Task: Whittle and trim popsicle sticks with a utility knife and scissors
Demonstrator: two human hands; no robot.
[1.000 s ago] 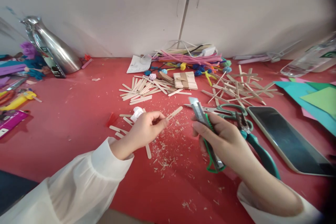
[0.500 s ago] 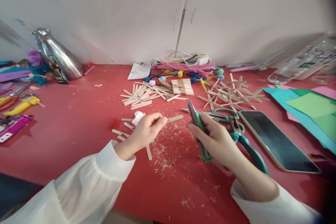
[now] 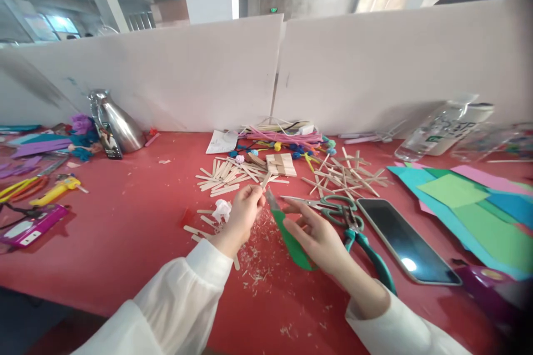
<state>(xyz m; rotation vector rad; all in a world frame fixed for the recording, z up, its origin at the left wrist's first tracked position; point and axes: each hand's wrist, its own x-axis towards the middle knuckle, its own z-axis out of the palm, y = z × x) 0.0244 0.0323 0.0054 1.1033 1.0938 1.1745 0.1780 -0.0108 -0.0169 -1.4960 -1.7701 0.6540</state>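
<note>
My left hand (image 3: pixel 242 212) pinches a thin wooden craft stick (image 3: pixel 265 179) by its lower end, the stick pointing up and to the right. My right hand (image 3: pixel 318 238) grips a green utility knife (image 3: pixel 287 231), its blade tip just below the stick near my left fingers. Both hands hover over a red table (image 3: pixel 125 216) strewn with wood shavings (image 3: pixel 260 260). Short cut stick pieces (image 3: pixel 195 230) and a crumpled white scrap (image 3: pixel 222 209) lie by my left wrist.
Piles of craft sticks (image 3: pixel 225 173), a stacked stick block (image 3: pixel 281 164), pipe cleaners (image 3: pixel 283 138), scissors (image 3: pixel 333 206), teal pliers (image 3: pixel 370 255), a phone (image 3: pixel 406 241), coloured paper (image 3: pixel 470 199), a plastic bottle (image 3: pixel 441 127) and a steel jug (image 3: pixel 114 122) surround the hands. White partitions stand behind.
The camera has tilted up, showing the partitions and ceiling. My hands came closer together; the knife swung down under the stick, which now points upward.
</note>
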